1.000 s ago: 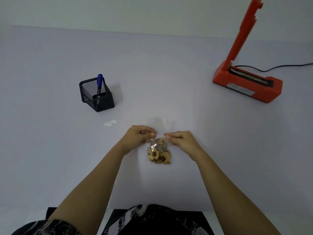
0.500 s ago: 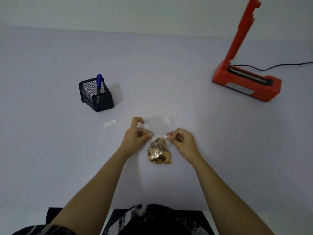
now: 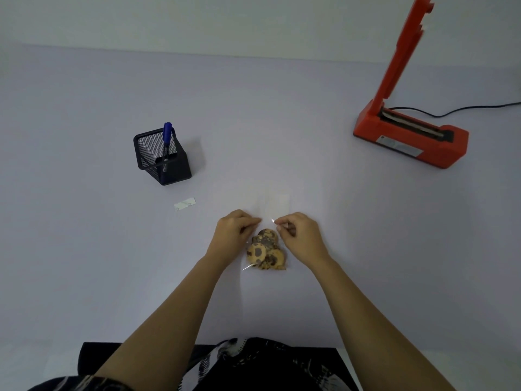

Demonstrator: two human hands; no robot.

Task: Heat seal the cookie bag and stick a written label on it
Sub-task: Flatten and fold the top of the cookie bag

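Note:
A clear plastic cookie bag (image 3: 266,251) lies on the white table in front of me, several chocolate-chip cookies bunched at its near end. Its empty upper part (image 3: 275,204) stretches away from me. My left hand (image 3: 235,231) pinches the bag's left edge just above the cookies, and my right hand (image 3: 298,232) pinches the right edge at the same height. A small white label (image 3: 184,204) lies flat to the left. The orange heat sealer (image 3: 410,136) stands at the far right with its arm raised. A blue marker (image 3: 166,142) sits in a black mesh pen holder (image 3: 162,159).
The sealer's black power cord (image 3: 462,108) runs off to the right edge. The table's far edge meets a pale wall. My patterned dark clothing (image 3: 239,362) shows at the bottom of the view.
My left hand's raised finger has come down and both hands now pinch the bag closer together above the cookies. The bag has barely shifted.

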